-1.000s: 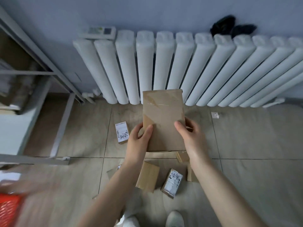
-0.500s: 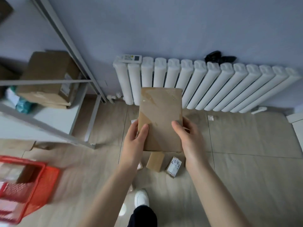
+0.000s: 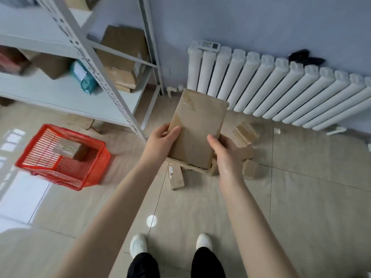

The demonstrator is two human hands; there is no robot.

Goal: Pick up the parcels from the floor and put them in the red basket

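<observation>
Task partly done. Flat rectangular brown cardboard parcel [image 3: 197, 130] lifted clear of the floor, clasped between left hand [image 3: 160, 142] and right hand [image 3: 226, 155]; left thumb on the top face near the lower left edge, right thumb on the top face at the lower right, remaining fingers wrapped underneath. Both hands clenched on it, nothing released.

Red plastic mesh basket [image 3: 90, 171] on the floor well to the left of the grip and lower, already containing at least one brown parcel [image 3: 68, 149] with a pale taped face; possibly more beneath it, view through the mesh too poor to tell.

Left to do: carry the held parcel leftward and down into the basket. Below and to the right of the grip, several small brown cardboard boxes [image 3: 244, 133] not yet collected; one narrow box with a white label [image 3: 176, 177] directly beneath the grip. So a good share of the work remains.

Compared with half a second ago: held parcel turned, top edge now tilted to the right instead of square to the view. Basket further into view, closer to the grip, contents now visible. White metal shelving unit [image 3: 112, 93] much larger at the left. White ribbed radiator [image 3: 281, 93] shifted right. Both white shoes now visible below, versus one.
</observation>
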